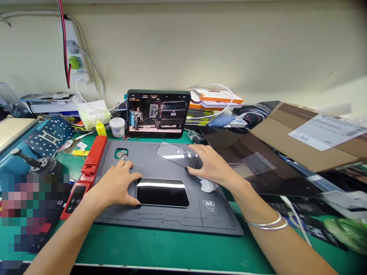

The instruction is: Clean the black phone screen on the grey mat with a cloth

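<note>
A phone (163, 193) with a black, glossy face and pale edges lies flat on the grey work mat (172, 219). My left hand (119, 185) grips its left end, the index finger at the far corner and the thumb at the near one. Between the thumb and fingers of my right hand (212, 164) is the right end of a clear glass screen protector (174, 152) with white lettering. The sheet is tilted above the mat, beyond the phone. A crumpled white tissue (208, 186) lies beneath my right hand.
Beside the mat's left edge stands a red tool (93, 160) with buttons. A tablet (158, 114) plays a video behind the mat, near a white tub (117, 127) and a yellow bottle (101, 128). Cardboard boxes (301, 133) crowd the right side.
</note>
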A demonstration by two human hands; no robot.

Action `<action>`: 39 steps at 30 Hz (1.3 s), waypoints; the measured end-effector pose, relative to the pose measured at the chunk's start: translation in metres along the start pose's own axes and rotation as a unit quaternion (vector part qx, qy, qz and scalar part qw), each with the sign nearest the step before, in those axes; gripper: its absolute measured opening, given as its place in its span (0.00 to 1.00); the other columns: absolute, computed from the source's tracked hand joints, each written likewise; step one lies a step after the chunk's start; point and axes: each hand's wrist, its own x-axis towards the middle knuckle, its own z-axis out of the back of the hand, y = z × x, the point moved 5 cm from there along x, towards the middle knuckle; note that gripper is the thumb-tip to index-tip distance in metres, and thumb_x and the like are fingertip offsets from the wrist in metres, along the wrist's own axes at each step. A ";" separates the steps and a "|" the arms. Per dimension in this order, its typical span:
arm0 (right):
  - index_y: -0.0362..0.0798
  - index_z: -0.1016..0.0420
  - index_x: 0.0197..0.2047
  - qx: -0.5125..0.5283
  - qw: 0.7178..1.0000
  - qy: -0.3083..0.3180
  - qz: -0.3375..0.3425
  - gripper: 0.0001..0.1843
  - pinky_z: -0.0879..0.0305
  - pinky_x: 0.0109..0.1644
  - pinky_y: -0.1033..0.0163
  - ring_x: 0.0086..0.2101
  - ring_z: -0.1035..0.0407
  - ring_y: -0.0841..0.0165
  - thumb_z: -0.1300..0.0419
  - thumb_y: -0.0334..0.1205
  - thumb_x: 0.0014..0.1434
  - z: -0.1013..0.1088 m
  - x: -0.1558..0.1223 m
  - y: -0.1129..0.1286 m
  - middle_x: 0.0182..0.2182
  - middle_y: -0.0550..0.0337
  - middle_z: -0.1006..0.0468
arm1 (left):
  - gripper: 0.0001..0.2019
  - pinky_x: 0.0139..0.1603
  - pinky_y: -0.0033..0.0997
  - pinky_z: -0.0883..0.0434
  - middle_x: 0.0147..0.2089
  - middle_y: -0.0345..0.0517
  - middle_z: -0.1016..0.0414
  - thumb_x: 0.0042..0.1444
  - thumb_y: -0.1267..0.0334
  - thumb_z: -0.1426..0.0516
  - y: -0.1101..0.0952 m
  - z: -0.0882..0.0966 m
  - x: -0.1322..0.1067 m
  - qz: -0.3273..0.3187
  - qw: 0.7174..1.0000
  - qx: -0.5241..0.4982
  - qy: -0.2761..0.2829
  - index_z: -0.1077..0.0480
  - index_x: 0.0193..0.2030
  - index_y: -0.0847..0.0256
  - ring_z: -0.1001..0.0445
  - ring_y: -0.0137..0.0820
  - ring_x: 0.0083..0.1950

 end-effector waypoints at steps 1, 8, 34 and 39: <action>0.46 0.31 0.54 0.000 1.000 0.000 0.009 0.28 0.33 0.51 0.44 0.48 0.32 0.49 0.40 0.45 0.50 0.002 0.000 0.002 0.50 0.46 0.25 | 0.32 0.52 0.52 0.29 0.57 0.56 0.35 0.44 0.46 0.31 0.000 0.000 0.000 -0.001 1.000 0.000 -0.001 0.28 0.56 0.53 0.35 0.53 0.59; 0.48 0.29 0.53 0.059 0.994 0.005 0.094 0.22 0.29 0.51 0.51 0.47 0.29 0.56 0.42 0.41 0.54 0.024 -0.013 0.033 0.48 0.51 0.22 | 0.42 0.57 0.53 0.31 0.62 0.60 0.35 0.49 0.41 0.37 -0.001 0.003 0.000 0.031 0.999 -0.015 -0.036 0.42 0.66 0.62 0.36 0.53 0.62; 0.52 0.31 0.59 0.071 0.970 0.106 0.209 0.24 0.28 0.51 0.46 0.52 0.30 0.53 0.37 0.37 0.59 0.024 -0.054 0.088 0.57 0.46 0.28 | 0.24 0.47 0.38 0.33 0.50 0.48 0.26 0.48 0.49 0.33 -0.016 0.002 0.003 -0.083 0.995 -0.039 -0.030 0.27 0.47 0.61 0.27 0.43 0.49; 0.54 0.26 0.56 0.066 0.968 0.126 0.209 0.20 0.28 0.49 0.44 0.50 0.30 0.52 0.38 0.37 0.59 0.017 -0.056 0.088 0.57 0.46 0.29 | 0.25 0.48 0.39 0.33 0.51 0.48 0.27 0.47 0.49 0.32 -0.016 -0.002 0.004 -0.092 0.995 -0.025 -0.022 0.27 0.47 0.61 0.28 0.43 0.51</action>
